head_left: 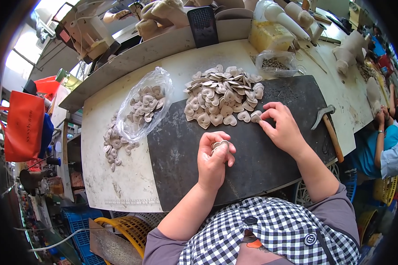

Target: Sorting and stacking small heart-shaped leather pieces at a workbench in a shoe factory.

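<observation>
A large heap of beige heart-shaped pieces (225, 95), each with a small dark spot in the middle, lies on the black mat (269, 163). My left hand (215, 152) is curled in front of the heap, closed around a few heart pieces (220, 145) that show at the fingertips. At the heap's right edge, my right hand (278, 123) pinches one heart piece (256, 116) between thumb and finger. To the left stands an open clear plastic bag (139, 126) with more hearts in it. Several loose hearts (112, 150) lie beside the bag on the white tabletop.
A hammer (332, 137) lies on the mat's right side. Behind the heap is a clear bag of small metal bits (274, 64), near a yellowish container (269, 37). A raised board (150, 53) edges the table's back. Another person (380, 141) works at far right.
</observation>
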Demonstrator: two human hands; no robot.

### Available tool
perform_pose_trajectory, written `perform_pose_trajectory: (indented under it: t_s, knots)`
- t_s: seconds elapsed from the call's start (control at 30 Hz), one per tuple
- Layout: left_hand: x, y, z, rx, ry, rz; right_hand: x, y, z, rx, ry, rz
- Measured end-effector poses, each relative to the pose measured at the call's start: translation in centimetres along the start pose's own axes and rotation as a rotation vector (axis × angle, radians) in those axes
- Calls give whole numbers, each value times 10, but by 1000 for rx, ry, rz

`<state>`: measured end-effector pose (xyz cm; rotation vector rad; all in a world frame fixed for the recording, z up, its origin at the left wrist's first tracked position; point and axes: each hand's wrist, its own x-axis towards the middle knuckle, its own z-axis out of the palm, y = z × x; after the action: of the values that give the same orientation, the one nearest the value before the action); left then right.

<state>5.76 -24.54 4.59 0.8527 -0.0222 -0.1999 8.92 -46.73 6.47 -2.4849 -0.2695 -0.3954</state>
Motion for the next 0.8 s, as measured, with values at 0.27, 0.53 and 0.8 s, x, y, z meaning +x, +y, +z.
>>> perform_pose_trajectory:
  t_s: [0.27, 0.53, 0.8]
  knots:
    - [5, -3, -4, 35, -22, -69, 11, 7, 9, 100, -12, 127]
    - [3, -5, 8, 458, -53, -128, -17, -32, 1, 783, -208, 55]
    - [6, 1, -6, 144, 33, 218, 19, -18, 29, -124, 53, -331]
